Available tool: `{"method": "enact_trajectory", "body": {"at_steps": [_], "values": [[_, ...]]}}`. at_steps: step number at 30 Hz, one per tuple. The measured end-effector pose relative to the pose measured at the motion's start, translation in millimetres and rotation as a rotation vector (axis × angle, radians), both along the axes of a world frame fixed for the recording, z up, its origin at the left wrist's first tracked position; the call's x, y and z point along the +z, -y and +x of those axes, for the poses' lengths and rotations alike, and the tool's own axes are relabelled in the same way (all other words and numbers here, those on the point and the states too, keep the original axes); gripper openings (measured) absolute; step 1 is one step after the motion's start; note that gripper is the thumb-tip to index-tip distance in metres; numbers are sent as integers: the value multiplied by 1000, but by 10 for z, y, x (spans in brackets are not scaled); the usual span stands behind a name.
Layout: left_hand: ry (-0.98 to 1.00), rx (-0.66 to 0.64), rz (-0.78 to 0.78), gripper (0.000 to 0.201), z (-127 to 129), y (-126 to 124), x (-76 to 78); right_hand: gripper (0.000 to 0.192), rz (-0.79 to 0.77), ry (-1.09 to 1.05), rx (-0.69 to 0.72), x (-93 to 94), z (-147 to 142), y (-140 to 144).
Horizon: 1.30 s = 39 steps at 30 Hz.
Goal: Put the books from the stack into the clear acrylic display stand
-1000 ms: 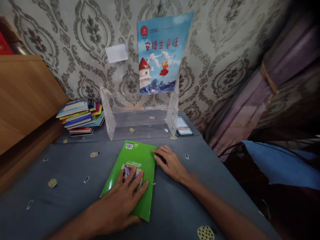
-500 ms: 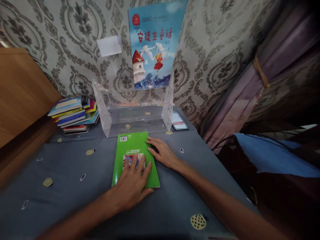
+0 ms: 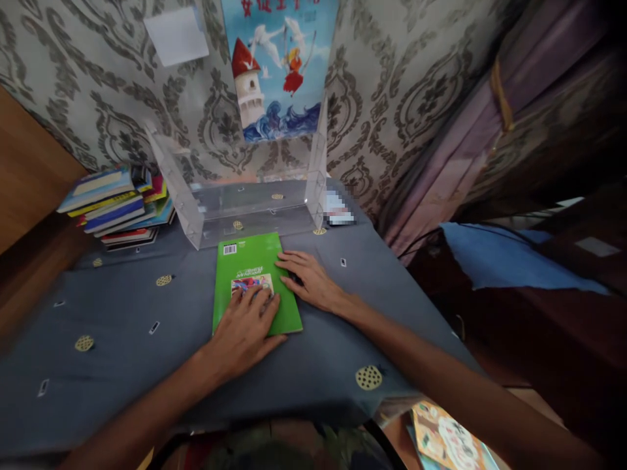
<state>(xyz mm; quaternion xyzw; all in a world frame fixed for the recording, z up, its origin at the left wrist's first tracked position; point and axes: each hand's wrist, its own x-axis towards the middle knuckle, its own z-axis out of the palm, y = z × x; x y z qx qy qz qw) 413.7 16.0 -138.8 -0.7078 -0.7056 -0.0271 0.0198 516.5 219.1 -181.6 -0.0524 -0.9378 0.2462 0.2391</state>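
in the head view, the green book (image 3: 257,254) lies flat on the gray cloth (image 3: 117,297), just before the clear rack (image 3: 189,212). the left hand (image 3: 243,333) spreads over its cover, gripping nothing; the right hand (image 3: 311,281), loosely curved, touches its right edge. uneven pressure could skew the glossy book or bump it into the rack. its long axis points toward the rack, lettering upside down, barcode end farthest.
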Motion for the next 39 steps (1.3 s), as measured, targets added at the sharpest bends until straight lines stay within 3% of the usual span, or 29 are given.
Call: {"method": "enact_trajectory", "body": {"at_steps": [9, 16, 21, 29, 33, 39], "values": [[-144, -147, 90, 43, -50, 89, 43, 28, -146, -2, 63, 87, 336, 248], [-133, -157, 101, 42, -53, 80, 99, 33, -256, 22, 76, 197, 487, 377], [-153, -138, 88, 44, -39, 105, 34, 31, -250, 38, 78, 142, 510, 391], [-154, -132, 129, 47, -59, 177, -133, 42, -101, 65, 97, 3, 549, 370], [-128, -134, 105, 51, -181, 305, -166, 43, -85, 92, 91, 35, 562, 374], [-85, -25, 53, 68, -448, 570, -177, 43, -84, 88, 94, 56, 567, 377]]}}
